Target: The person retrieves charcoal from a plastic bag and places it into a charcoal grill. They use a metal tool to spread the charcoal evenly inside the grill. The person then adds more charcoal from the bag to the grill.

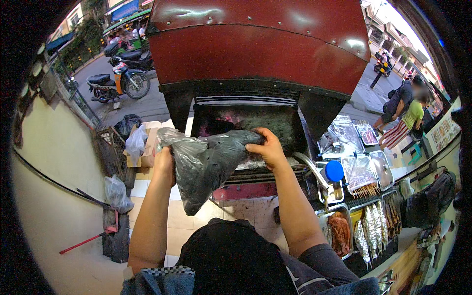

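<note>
A dark plastic bag (206, 158) sags between my two hands, over the front of a charcoal grill (273, 129). My left hand (166, 167) grips the bag's left side, its fingers partly hidden behind the plastic. At the upper right end of the bag, my right hand (271, 147) pinches the plastic between thumb and fingers. What the bag holds cannot be seen. Behind it, reddish glowing coals (230, 118) show in the grill bed, with dark charcoal pieces beside them. Above the grill hangs a dark red metal hood (258, 51).
On the right stand metal trays with foil-wrapped skewers (374, 225), reddish meat (338, 232) and plastic-covered sticks (363, 188). A blue lid (334, 171) is near the grill. At left are a cardboard box (149, 147) and a red dustpan (110, 221). Two people (403, 107) walk outside.
</note>
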A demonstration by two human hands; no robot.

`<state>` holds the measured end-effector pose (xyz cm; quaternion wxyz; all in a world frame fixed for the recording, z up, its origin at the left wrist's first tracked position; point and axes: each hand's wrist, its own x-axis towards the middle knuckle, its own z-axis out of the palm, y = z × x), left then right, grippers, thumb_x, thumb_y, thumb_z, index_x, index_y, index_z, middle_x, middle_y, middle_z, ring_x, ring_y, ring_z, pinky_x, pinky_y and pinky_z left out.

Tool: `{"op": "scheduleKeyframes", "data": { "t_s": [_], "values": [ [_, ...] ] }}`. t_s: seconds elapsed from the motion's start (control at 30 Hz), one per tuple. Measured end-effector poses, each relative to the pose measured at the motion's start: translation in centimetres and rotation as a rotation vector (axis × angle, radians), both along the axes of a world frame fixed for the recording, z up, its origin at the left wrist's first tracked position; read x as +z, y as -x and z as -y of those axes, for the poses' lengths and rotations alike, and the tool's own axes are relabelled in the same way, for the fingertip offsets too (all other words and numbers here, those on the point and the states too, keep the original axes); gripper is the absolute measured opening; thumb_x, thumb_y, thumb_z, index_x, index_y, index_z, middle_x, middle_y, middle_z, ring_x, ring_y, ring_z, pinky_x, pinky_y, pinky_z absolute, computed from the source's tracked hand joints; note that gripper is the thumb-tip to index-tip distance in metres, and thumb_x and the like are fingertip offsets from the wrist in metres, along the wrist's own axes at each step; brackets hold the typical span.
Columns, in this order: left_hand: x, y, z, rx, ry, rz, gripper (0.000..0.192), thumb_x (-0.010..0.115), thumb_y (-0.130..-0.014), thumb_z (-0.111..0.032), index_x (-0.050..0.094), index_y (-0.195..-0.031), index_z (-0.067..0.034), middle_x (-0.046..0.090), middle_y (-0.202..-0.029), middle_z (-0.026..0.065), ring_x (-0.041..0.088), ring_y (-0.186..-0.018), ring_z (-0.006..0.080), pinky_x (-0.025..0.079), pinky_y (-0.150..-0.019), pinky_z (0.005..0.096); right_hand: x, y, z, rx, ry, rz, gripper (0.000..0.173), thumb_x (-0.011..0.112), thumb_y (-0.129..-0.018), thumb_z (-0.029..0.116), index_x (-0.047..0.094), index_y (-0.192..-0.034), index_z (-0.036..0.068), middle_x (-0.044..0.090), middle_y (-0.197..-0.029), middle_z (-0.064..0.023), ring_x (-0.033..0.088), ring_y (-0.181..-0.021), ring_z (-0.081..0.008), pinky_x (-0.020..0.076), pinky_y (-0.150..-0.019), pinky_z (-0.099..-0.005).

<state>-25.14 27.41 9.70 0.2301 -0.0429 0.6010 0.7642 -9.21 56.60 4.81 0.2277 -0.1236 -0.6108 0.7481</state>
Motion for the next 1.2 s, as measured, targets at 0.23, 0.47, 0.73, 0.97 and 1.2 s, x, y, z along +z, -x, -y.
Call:
{"op": "scheduleKeyframes", "data": {
  "t_s": [0.23, 0.47, 0.73, 0.97, 1.2],
  "values": [
    [-4.5, 3.0, -2.7, -0.172, -0.127, 0.325, 0.056, 0.032, -0.114, -0.042, 0.055, -0.146, -0.002, 0.066, -0.140, 0.0209, 0.067, -0.124, 0.0366, 0.054, -0.108, 0.0533, -0.1, 3.5, -1.6, -0.348, -0.371, 0.195, 0.062, 0.094, -0.067, 0.010, 0.069, -0.121, -0.004, 0.075, -0.114, -0.0145, 0.071, -0.104, -0.0255, 0.0556, -0.095, -0.0379],
    [-8.2, 4.7, -3.4, -0.141, -0.195, 0.212, 0.056, 0.039, -0.113, -0.041, 0.053, -0.142, 0.004, 0.065, -0.133, 0.0272, 0.068, -0.115, 0.0412, 0.058, -0.098, 0.0560, 0.4, 3.9, -2.4, -0.199, -0.064, 0.058, 0.051, 0.081, -0.078, -0.008, 0.063, -0.125, -0.006, 0.071, -0.109, -0.0115, 0.070, -0.093, -0.0199, 0.0583, -0.081, -0.0329],
    [-8.5, 5.0, -3.7, -0.117, -0.093, 0.281, 0.059, 0.042, -0.112, -0.046, 0.053, -0.143, 0.004, 0.064, -0.136, 0.0297, 0.067, -0.119, 0.0423, 0.056, -0.101, 0.0571, 0.7, 5.2, -2.7, -0.261, 0.084, -0.004, 0.043, 0.077, -0.082, -0.011, 0.065, -0.124, -0.006, 0.071, -0.105, -0.0115, 0.071, -0.089, -0.0193, 0.0594, -0.080, -0.0321],
    [-7.4, 3.7, -4.2, -0.089, -0.073, 0.288, 0.056, 0.036, -0.114, -0.044, 0.056, -0.143, -0.002, 0.066, -0.137, 0.0224, 0.067, -0.120, 0.0406, 0.055, -0.103, 0.0570, 1.8, 4.3, -2.3, -0.239, 0.016, -0.053, 0.033, 0.076, -0.085, -0.010, 0.067, -0.116, -0.004, 0.072, -0.101, -0.0100, 0.073, -0.087, -0.0193, 0.0599, -0.079, -0.0313],
    [-7.8, 3.2, -4.3, -0.153, -0.116, 0.327, 0.056, 0.034, -0.114, -0.044, 0.055, -0.145, -0.002, 0.066, -0.137, 0.0227, 0.067, -0.121, 0.0390, 0.055, -0.104, 0.0561, 2.0, 4.7, -2.4, -0.248, 0.143, -0.117, 0.027, 0.074, -0.091, -0.007, 0.066, -0.117, -0.003, 0.071, -0.099, -0.0089, 0.071, -0.084, -0.0195, 0.0611, -0.075, -0.0340]
  ]
}}
